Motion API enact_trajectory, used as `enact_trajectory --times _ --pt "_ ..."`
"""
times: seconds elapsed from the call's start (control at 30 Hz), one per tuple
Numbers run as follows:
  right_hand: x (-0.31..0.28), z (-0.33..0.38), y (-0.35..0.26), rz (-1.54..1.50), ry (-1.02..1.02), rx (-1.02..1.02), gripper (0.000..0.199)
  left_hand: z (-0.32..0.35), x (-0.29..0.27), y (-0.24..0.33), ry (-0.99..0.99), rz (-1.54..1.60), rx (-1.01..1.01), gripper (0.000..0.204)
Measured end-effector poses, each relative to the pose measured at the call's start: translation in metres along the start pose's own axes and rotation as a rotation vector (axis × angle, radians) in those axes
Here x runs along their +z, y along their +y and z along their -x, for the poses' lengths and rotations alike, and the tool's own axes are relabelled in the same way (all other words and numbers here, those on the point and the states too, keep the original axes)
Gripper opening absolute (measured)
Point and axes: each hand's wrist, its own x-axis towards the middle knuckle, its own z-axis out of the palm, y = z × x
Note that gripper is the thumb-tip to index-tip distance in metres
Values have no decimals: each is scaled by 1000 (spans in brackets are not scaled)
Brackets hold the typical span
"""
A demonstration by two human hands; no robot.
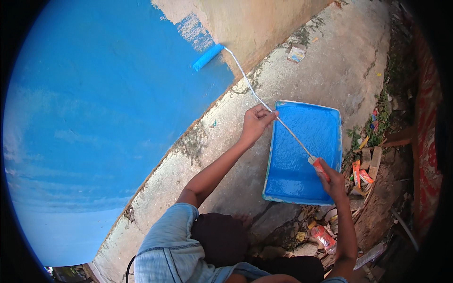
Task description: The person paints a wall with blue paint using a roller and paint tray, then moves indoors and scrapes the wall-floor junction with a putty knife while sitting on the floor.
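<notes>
My right hand (334, 181) is wrapped round the orange handle (319, 165) of a paint roller. Farther up, the fingers of my left hand (257, 123) pinch the roller's thin metal rod (245, 80). At the rod's far end the blue-soaked roller sleeve (207, 57) rests against the wall, by the edge of the wet blue paint (118, 94). Beneath the rod and my right hand lies a paint tray (340, 127) holding blue paint, on the concrete ledge.
Bare beige wall (255, 28) continues beyond the blue part. A small crumpled box (296, 54) lies on the concrete ledge (349, 61). Litter and wrappers (325, 238) are scattered along the ledge's right side, near wooden pieces (375, 162) and a red patterned sheet (427, 141).
</notes>
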Motion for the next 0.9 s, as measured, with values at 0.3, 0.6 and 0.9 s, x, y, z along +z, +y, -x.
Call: enact_trajectory --times 0.3,0.6,0.9 --pt "2 -54 -39 -77 233 -211 51 -5 -10 112 67 10 312 13" --pt "8 -35 -12 -53 128 -148 53 -9 -14 69 -27 -4 181 15" --pt "-18 -82 -59 -136 252 -232 50 -7 -13 137 62 85 355 22"
